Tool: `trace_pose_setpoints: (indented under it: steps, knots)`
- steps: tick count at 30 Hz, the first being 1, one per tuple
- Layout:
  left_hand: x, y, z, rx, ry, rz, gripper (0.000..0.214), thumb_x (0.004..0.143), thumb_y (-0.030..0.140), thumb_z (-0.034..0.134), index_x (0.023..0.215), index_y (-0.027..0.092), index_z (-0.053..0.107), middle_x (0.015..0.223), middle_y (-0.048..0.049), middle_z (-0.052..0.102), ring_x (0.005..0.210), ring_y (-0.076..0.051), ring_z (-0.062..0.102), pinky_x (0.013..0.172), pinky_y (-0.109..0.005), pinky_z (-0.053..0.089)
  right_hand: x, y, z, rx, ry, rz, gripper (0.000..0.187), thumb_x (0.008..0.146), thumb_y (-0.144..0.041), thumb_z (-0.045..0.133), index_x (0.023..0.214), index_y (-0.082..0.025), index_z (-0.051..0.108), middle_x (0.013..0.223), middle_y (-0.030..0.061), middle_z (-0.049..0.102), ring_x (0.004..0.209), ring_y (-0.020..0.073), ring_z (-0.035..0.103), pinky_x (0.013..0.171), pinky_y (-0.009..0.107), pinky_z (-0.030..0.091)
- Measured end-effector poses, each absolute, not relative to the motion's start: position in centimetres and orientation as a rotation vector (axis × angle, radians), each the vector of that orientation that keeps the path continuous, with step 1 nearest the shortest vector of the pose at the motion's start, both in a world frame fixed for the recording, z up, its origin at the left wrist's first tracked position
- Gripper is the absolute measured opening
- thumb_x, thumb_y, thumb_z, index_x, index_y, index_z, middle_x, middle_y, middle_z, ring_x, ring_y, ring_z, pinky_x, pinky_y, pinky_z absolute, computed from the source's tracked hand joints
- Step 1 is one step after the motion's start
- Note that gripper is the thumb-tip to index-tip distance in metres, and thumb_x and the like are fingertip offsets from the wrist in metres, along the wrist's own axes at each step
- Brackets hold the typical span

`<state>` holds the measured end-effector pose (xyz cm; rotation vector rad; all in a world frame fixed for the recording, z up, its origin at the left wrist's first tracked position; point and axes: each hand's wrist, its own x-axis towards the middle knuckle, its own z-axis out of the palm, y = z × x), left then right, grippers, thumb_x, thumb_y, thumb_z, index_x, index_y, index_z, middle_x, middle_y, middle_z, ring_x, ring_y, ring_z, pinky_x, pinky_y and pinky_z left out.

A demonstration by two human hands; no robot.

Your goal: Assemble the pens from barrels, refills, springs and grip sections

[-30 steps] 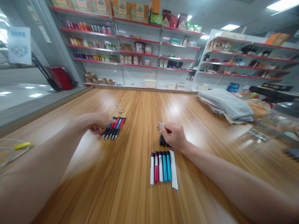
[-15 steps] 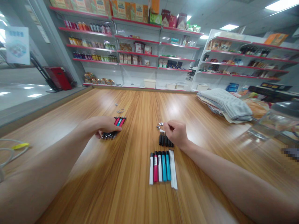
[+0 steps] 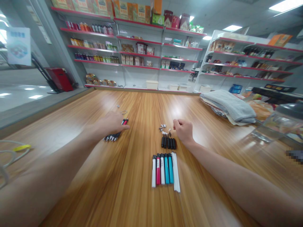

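My left hand is over a bundle of assembled pens with dark grips and metal tips, covering much of it. Its thumb is stretched out; the other fingers are partly hidden and slightly blurred. My right hand is curled closed on the table, right of the small parts, and its inside is hidden. Beside it lie silver pen tips, small white pieces and a row of black grips. Nearer me are white, pink and teal pen barrels in a row, next to thin white refills.
Past my left hand lies a thin ring. A cable with a yellow tag is at the left edge. Folded cloths and a clear container stand on the right. Stocked shelves line the back.
My left hand has moved forward and right over the pens, showing more of their tips. The closed right hand has shifted right, uncovering the black grips and small parts.
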<state>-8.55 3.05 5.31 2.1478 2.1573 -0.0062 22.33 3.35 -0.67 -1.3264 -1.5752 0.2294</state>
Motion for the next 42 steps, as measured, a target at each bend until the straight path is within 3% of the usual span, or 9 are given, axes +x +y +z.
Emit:
trace_pose_setpoints:
  steps: [3,7,16,22,28,32,34,36,42]
  knots:
    - [-4.3,0.6,5.9,2.377,1.832,-0.032,0.054,0.068,0.072,0.053,0.078,0.02,0.066,0.082,-0.0119,0.068,0.079,-0.027,0.064,0.065,-0.032,0.046,22.3,3.4,-0.7,-1.33,-1.567,0.254,0.039,0.082,-0.03,0.048,0.046,-0.016,0.055,0.045,-0.0013,0.055,0.044,0.0099,0.051,0.05,0.023,0.033]
    - [0.6,-3.2,5.4,2.349,1.462,-0.309,0.07,0.063,0.085,0.041,0.057,0.018,0.062,0.058,-0.0107,0.061,0.05,-0.018,0.055,0.046,-0.029,0.034,22.5,3.5,-0.9,-1.35,-1.547,0.279,0.038,0.081,-0.031,0.047,0.046,-0.016,0.056,0.045,-0.0011,0.056,0.045,0.0101,0.052,0.05,0.022,0.034]
    - [-2.0,-2.6,6.5,2.274,1.541,-0.453,0.055,0.071,0.067,0.049,0.057,0.016,0.062,0.056,-0.0102,0.065,0.051,-0.018,0.056,0.048,-0.026,0.037,22.7,4.1,-1.0,-1.47,-1.582,0.344,0.034,0.079,-0.035,0.047,0.054,-0.016,0.061,0.052,0.0001,0.061,0.053,0.0118,0.056,0.054,0.023,0.035]
    - [-2.4,-2.8,6.4,1.978,1.539,-0.516,0.036,0.069,0.046,0.056,0.051,0.016,0.057,0.059,-0.0112,0.067,0.047,-0.02,0.06,0.043,-0.028,0.044,22.4,4.3,-1.2,-1.523,-1.626,0.304,0.019,0.074,-0.031,0.053,0.076,-0.018,0.066,0.068,0.0008,0.068,0.062,0.0135,0.059,0.059,0.023,0.038]
    - [-1.4,-2.6,5.7,2.037,1.549,-0.216,0.018,0.067,0.03,0.057,0.056,0.017,0.055,0.044,-0.0053,0.059,0.038,-0.019,0.056,0.038,-0.027,0.04,23.6,4.9,-1.2,-1.478,-1.832,0.263,0.014,0.07,-0.025,0.057,0.078,-0.018,0.065,0.062,-0.0009,0.064,0.059,0.0125,0.056,0.059,0.023,0.038]
    - [-0.9,-1.1,4.9,1.934,1.555,0.637,0.019,0.074,0.029,0.058,0.086,0.015,0.057,0.051,-0.0013,0.061,0.038,-0.014,0.056,0.04,-0.023,0.043,25.0,5.7,-1.2,-1.303,-1.993,0.438,0.024,0.074,-0.024,0.053,0.091,-0.017,0.068,0.063,-0.0016,0.061,0.057,0.0106,0.052,0.056,0.021,0.038]
    - [-0.5,-0.4,4.0,1.824,1.362,1.102,0.031,0.08,0.029,0.056,0.107,0.016,0.051,0.064,-0.0013,0.064,0.048,-0.014,0.061,0.046,-0.023,0.049,25.3,5.9,-1.2,-1.264,-2.033,0.487,0.025,0.075,-0.025,0.054,0.093,-0.017,0.069,0.063,-0.0013,0.061,0.056,0.0101,0.05,0.055,0.021,0.038]
    - [-0.2,0.2,2.7,1.771,1.254,1.35,0.033,0.084,0.03,0.053,0.115,0.018,0.046,0.079,-0.0031,0.064,0.062,-0.014,0.066,0.055,-0.025,0.053,25.3,5.8,-1.2,-1.259,-2.063,0.482,0.024,0.075,-0.026,0.055,0.091,-0.017,0.071,0.063,-0.0011,0.061,0.056,0.0099,0.049,0.055,0.021,0.037]
    - [-1.0,1.0,-1.0,2.328,1.503,1.043,0.012,0.083,0.021,0.054,0.089,0.015,0.063,0.088,-0.0087,0.065,0.082,-0.02,0.062,0.079,-0.036,0.05,25.0,5.6,-1.2,-1.316,-2.098,0.416,0.02,0.075,-0.029,0.059,0.085,-0.02,0.074,0.066,-0.0004,0.064,0.058,0.0103,0.05,0.056,0.022,0.036]
